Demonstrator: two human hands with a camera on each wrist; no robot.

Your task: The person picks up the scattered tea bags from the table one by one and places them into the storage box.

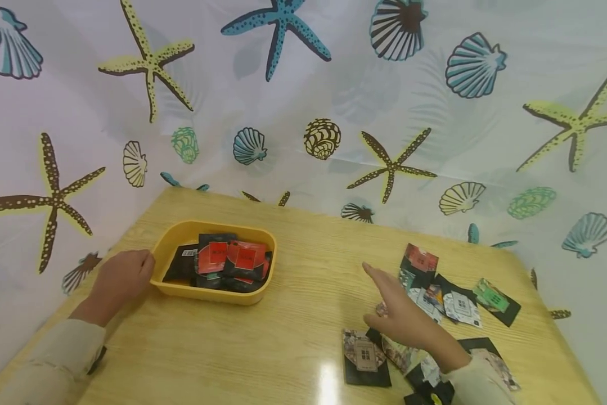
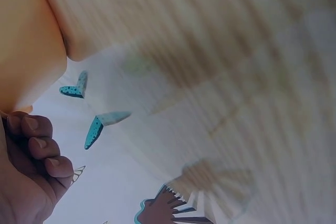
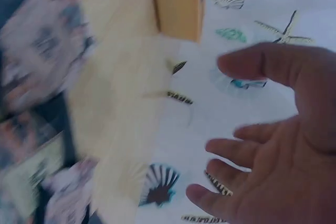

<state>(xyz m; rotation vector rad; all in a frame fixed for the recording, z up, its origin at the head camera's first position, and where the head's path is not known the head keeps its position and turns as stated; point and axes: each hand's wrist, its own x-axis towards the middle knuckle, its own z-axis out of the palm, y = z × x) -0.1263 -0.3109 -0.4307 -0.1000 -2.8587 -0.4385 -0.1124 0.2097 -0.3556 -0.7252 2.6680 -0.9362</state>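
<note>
A yellow plastic bin (image 1: pixel 212 293) sits at the left of the table, with several black and red packets (image 1: pixel 232 261) lying in it. My left hand (image 1: pixel 126 273) holds the bin's left rim with curled fingers; the left wrist view shows that hand (image 2: pixel 37 161) against the bin's wall (image 2: pixel 31 51). Over the right side of the table hovers my right hand (image 1: pixel 399 315), fingers spread and holding nothing. Beneath and around it lie loose packets, among them a brown and black one (image 1: pixel 366 357) and a red and black one (image 1: pixel 419 264). Some are partly hidden by the right hand and forearm.
Farther right lie a green and black packet (image 1: pixel 497 301) and a white and black one (image 1: pixel 460 306). The wooden table (image 1: pixel 303 264) is bordered at the back and sides by a white sheet (image 1: pixel 303 101) printed with starfish and shells.
</note>
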